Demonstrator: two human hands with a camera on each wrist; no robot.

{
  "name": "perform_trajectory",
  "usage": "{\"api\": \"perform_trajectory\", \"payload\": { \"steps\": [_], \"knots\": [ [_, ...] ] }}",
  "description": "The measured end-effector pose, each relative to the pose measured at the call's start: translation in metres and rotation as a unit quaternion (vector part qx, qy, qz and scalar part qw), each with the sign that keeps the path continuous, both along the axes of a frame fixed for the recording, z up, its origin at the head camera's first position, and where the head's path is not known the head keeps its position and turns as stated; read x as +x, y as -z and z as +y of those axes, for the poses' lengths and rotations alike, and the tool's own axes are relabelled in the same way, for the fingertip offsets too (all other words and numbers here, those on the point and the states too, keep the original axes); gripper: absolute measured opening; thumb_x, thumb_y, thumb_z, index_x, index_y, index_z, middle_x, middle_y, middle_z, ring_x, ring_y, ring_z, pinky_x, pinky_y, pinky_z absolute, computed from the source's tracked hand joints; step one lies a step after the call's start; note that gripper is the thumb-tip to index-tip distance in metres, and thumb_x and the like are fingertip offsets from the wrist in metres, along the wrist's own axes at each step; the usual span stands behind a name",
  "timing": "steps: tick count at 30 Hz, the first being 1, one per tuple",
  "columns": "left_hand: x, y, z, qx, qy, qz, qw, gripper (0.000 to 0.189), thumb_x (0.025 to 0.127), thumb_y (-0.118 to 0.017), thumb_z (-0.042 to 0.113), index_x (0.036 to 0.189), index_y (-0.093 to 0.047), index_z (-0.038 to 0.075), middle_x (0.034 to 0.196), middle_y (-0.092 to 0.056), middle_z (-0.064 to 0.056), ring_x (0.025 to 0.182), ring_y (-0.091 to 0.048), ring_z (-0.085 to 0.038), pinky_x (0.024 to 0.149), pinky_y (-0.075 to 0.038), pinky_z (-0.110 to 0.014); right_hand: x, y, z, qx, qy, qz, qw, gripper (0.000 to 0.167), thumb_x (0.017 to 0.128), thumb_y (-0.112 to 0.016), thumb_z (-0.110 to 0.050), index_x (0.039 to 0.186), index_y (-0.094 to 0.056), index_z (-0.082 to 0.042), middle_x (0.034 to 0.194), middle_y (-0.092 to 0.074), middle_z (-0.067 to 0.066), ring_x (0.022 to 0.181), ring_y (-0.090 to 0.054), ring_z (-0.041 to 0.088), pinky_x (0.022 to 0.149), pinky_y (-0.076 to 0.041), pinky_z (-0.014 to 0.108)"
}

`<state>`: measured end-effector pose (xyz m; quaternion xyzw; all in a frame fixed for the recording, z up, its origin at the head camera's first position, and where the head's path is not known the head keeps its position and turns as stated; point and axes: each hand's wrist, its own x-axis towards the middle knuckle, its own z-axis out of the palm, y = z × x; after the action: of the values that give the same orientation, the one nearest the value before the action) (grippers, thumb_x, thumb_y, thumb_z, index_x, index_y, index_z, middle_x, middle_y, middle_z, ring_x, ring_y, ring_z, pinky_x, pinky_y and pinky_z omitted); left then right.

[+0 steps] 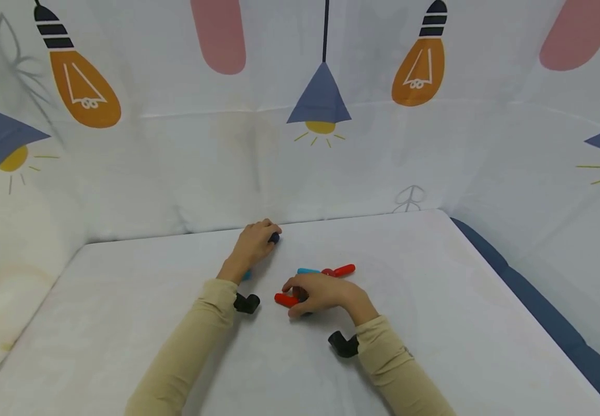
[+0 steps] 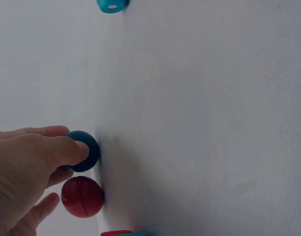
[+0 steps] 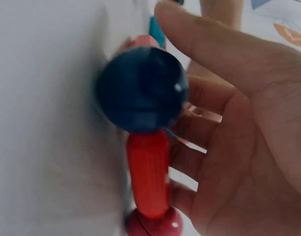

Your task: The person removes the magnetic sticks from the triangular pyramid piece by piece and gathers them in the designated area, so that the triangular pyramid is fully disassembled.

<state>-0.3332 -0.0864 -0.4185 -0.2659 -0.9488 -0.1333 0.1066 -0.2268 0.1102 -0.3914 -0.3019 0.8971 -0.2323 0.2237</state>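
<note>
At the far edge of the white table, my left hand (image 1: 256, 240) pinches a dark blue ball (image 2: 85, 153) with its thumb on the near side. Just below that ball in the left wrist view is a red ball (image 2: 82, 196) with a seam. My right hand (image 1: 323, 290) arches over a group of toy pieces, thumb apart from the fingers. Beside its palm, the right wrist view has another dark blue ball (image 3: 142, 90), a red rod (image 3: 149, 174) against it and a red ball (image 3: 160, 223) at the rod's other end. The fingers partly pass behind the rod.
Behind the right hand lie a light blue rod (image 1: 308, 271), a red ball (image 1: 328, 272) and a red rod (image 1: 345, 270). A light blue piece (image 1: 247, 275) shows by the left wrist. Black bent pieces (image 1: 248, 303) sit beside both cuffs. A printed curtain (image 1: 201, 173) borders the table.
</note>
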Motion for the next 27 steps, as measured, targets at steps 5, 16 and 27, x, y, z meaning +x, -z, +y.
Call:
{"api": "perform_trajectory", "payload": {
  "steps": [5,16,27],
  "knots": [
    [0.004,0.002,-0.003,0.033,0.002,0.007,0.9994,0.035,0.084,-0.068,0.008,0.118,-0.062,0.01,0.121,-0.06,-0.011,0.113,-0.057,-0.032,0.101,-0.041,-0.05,-0.001,-0.004,0.009,-0.017,0.008,-0.038,0.9991,0.052,0.077,-0.077,-0.031,0.123,-0.058,-0.017,0.103,-0.058,-0.005,0.097,-0.055,0.009,0.088,-0.046,0.026],
    [0.064,0.003,-0.013,0.141,0.161,-0.188,0.9585,0.031,0.093,-0.059,0.015,0.123,-0.059,0.011,0.12,-0.062,-0.002,0.111,-0.057,-0.019,0.096,-0.048,-0.037,-0.011,0.006,0.006,-0.024,0.015,0.011,0.9995,0.046,0.084,-0.071,-0.032,0.126,-0.057,-0.019,0.105,-0.061,-0.008,0.097,-0.052,0.01,0.085,-0.046,0.028],
    [0.091,0.006,-0.023,0.117,0.114,-0.171,0.9716,0.025,0.085,-0.07,0.013,0.109,-0.065,0.011,0.1,-0.066,0.0,0.091,-0.06,-0.014,0.083,-0.051,-0.029,-0.018,0.017,-0.002,-0.057,0.067,0.074,0.9934,0.03,0.085,-0.07,-0.031,0.109,-0.063,-0.015,0.096,-0.065,-0.004,0.086,-0.057,0.009,0.076,-0.049,0.026]
  ]
}}
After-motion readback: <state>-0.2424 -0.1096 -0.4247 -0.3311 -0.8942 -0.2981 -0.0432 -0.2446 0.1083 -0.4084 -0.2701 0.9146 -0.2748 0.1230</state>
